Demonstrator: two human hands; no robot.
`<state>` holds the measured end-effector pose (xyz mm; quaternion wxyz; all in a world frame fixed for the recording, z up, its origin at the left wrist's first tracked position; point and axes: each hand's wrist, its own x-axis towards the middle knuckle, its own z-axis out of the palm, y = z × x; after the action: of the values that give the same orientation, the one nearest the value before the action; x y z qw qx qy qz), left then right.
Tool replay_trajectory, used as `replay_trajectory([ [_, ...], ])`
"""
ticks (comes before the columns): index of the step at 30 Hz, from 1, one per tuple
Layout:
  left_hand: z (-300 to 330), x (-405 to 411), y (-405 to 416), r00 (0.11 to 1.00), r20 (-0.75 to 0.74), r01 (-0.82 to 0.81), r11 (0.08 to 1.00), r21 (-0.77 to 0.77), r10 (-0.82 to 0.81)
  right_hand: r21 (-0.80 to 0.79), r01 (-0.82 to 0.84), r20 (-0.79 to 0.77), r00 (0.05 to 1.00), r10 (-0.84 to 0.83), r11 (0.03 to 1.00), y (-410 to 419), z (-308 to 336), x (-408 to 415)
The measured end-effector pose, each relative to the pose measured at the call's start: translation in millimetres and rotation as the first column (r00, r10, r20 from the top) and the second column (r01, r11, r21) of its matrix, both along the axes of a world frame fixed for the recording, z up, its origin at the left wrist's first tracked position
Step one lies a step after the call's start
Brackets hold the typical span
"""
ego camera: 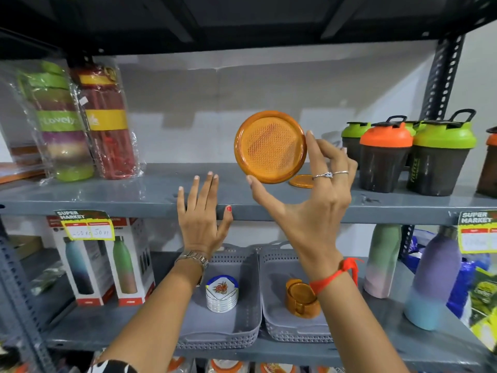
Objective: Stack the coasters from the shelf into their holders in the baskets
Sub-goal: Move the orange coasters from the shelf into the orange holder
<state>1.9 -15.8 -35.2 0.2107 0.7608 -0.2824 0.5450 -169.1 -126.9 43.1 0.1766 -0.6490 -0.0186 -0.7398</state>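
Observation:
My right hand holds a round orange coaster upright by its rim, between thumb and fingers, above the upper grey shelf. A second orange coaster lies flat on that shelf just behind it. My left hand is open with fingers spread in front of the shelf edge, holding nothing. On the lower shelf stand two grey baskets: the left basket holds a white and blue holder of coasters, the right basket holds an orange holder with coasters.
Wrapped bottles stand at the upper shelf's left, shaker bottles with orange and green lids at its right. Boxed bottles sit left of the baskets, pastel bottles to their right. A dark shelf board runs overhead.

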Motion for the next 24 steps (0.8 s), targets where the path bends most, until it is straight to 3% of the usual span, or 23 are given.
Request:
replay_trajectory([
  [6, 0, -1, -1, 1.000, 0.005, 0.029, 1.000, 0.014, -0.029, 0.057, -0.074, -0.127, 0.989, 0.081, 0.996, 7, -36, -8],
  [10, -5, -4, -8, 0.996, 0.088, -0.037, 0.994, 0.101, 0.028, 0.144, -0.128, -0.224, 0.962, 0.158, 0.981, 10, -95, -21],
  [14, -10, -5, -15, 0.990, 0.140, 0.005, 0.998, 0.066, -0.015, 0.282, -0.067, -0.391, 0.903, 0.179, 0.957, -2, -166, -18],
  [17, -12, -7, -23, 0.977, 0.210, 0.004, 0.991, 0.131, -0.032, 0.406, 0.088, -0.588, 0.787, 0.187, 0.909, -23, -207, -2],
  [20, -14, -6, -33, 0.976, 0.218, -0.013, 0.998, 0.053, 0.001, 0.434, 0.235, -0.740, 0.644, 0.195, 0.869, -51, -232, 19],
  [24, -19, 2, -36, 0.960, 0.280, -0.023, 1.000, 0.009, 0.020, 0.297, 0.443, -0.917, 0.380, 0.123, 0.846, -87, -248, 51],
])
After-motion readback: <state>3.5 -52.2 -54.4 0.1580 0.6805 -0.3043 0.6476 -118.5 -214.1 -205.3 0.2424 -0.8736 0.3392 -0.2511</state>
